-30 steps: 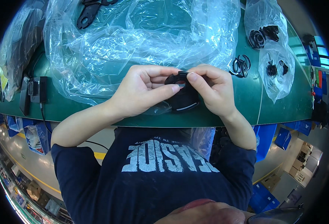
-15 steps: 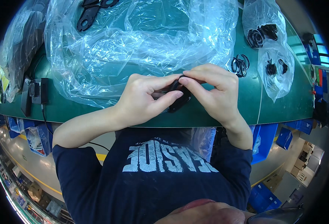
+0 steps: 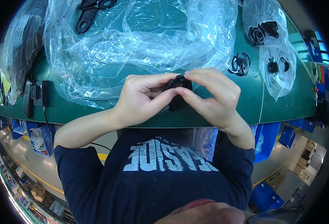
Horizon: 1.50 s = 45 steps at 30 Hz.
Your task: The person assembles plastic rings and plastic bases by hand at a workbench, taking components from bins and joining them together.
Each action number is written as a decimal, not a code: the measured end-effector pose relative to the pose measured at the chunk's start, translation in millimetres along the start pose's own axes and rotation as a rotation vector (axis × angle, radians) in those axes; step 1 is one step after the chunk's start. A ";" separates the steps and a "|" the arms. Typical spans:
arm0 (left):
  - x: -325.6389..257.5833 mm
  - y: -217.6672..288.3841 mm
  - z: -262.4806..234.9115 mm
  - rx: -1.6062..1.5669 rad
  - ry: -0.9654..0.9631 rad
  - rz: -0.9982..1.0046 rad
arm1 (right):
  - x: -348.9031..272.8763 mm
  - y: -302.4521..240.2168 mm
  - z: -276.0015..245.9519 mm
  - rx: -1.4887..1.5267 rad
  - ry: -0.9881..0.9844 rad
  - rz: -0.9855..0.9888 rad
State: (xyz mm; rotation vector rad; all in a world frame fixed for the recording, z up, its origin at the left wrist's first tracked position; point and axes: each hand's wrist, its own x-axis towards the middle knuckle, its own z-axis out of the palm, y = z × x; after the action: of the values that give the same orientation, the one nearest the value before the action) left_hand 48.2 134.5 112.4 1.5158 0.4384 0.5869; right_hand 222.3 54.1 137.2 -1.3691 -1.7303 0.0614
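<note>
Between my two hands, over the near part of the green table, is a black part [image 3: 179, 100] with a rounded upper end; my fingers cover much of it. My left hand [image 3: 144, 95] grips it from the left, thumb at its front. From the other side my right hand [image 3: 215, 95] pinches its upper end with thumb and index finger. Both thumb tips meet at its front. Several loose black rings [image 3: 240, 64] lie on the table to the right of my right hand. Further details of the held part are too dark to make out.
Clear plastic sheeting [image 3: 142, 50] spreads over the table [image 3: 153, 122], with flat black parts [image 3: 86, 20] at its far left. At right lie plastic bags [image 3: 278, 80] with black pieces. A black box-shaped device [image 3: 41, 93] with a cable stands at left. Blue bins [image 3: 264, 142] sit below the edge.
The black part has turned slightly in my hands, showing more of its rounded end. My left thumb has shifted up and right to meet my right thumb, which has moved down.
</note>
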 end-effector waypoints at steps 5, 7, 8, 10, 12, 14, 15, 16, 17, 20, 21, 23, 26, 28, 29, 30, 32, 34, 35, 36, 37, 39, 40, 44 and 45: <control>5.5 -1.4 -8.0 -0.412 0.005 -0.199 | -4.5 -3.7 -1.0 0.346 0.010 0.431; 5.1 -0.1 -7.6 -0.422 -0.033 -0.158 | -7.1 -1.9 -1.6 0.503 -0.024 0.548; 4.8 -0.4 -6.7 -0.429 -0.051 -0.143 | -7.4 -1.0 -2.0 0.504 -0.023 0.549; 5.3 0.8 -3.7 -0.438 -0.053 -0.124 | -7.3 1.0 -2.5 0.643 -0.043 0.571; 4.4 2.5 -2.7 -0.448 -0.055 -0.101 | -4.2 -1.1 -4.8 0.577 -0.060 0.524; 3.4 3.2 -3.8 -0.422 -0.062 -0.146 | -3.7 -2.2 -4.9 0.513 -0.078 0.477; 3.7 5.8 -5.1 -0.422 -0.061 -0.147 | -4.0 -2.5 -4.4 0.480 -0.089 0.469; 4.5 9.9 -6.6 -0.381 -0.049 -0.225 | -4.4 -2.8 -3.7 0.446 -0.099 0.462; 5.5 12.1 -7.9 -0.338 -0.040 -0.302 | -4.9 -2.6 -2.7 0.446 -0.099 0.462; 3.5 12.8 -8.2 -0.221 0.006 -0.237 | -5.3 -4.7 1.3 0.476 -0.097 0.473; 2.6 12.4 -8.0 -0.222 0.007 -0.236 | -4.3 -8.1 3.0 0.524 -0.072 0.539; 0.5 10.8 -7.4 -0.202 0.055 -0.146 | -3.9 -8.6 4.1 0.572 -0.049 0.604; 0.2 10.8 -7.4 -0.085 0.043 -0.104 | -5.5 -3.8 4.8 0.436 -0.110 0.446; 2.3 16.0 -10.1 -0.012 0.011 -0.090 | -6.5 -3.4 4.8 0.399 -0.119 0.410; 3.1 17.9 -11.3 0.063 -0.019 -0.076 | -6.4 -4.0 5.0 0.399 -0.120 0.411; 3.7 17.8 -11.5 0.062 -0.018 -0.077 | -6.1 -4.7 5.2 0.395 -0.109 0.396; 5.0 17.4 -11.1 0.075 -0.041 -0.054 | -6.0 -5.3 5.0 0.391 -0.099 0.383; 5.3 17.4 -10.3 0.050 -0.042 -0.086 | -6.1 -4.6 4.2 0.376 -0.117 0.379; 5.3 17.2 -10.1 0.026 -0.041 -0.117 | -5.8 -3.9 4.5 0.377 -0.117 0.381; 5.0 16.0 -9.8 0.025 -0.042 -0.118 | -5.3 -3.1 4.8 0.380 -0.131 0.377; 4.4 14.0 -9.5 0.006 -0.039 -0.127 | -5.2 -2.8 5.2 0.384 -0.146 0.373; 5.6 14.2 -9.8 -0.015 -0.040 -0.136 | -6.6 -3.6 5.7 0.394 -0.150 0.400; 6.8 17.4 -11.4 0.114 -0.060 -0.057 | -7.3 -4.0 5.7 0.406 -0.154 0.425; 7.1 18.2 -11.1 0.266 -0.046 0.051 | -5.3 -6.2 4.0 0.414 -0.178 0.459; 6.6 17.2 -10.7 0.266 -0.046 0.050 | -5.2 -5.5 4.5 0.408 -0.186 0.465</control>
State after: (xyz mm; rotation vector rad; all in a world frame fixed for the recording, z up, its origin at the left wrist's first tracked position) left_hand 45.4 146.3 129.8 1.7948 0.4583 0.5473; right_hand 215.1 49.9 134.4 -1.4524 -1.4060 0.7782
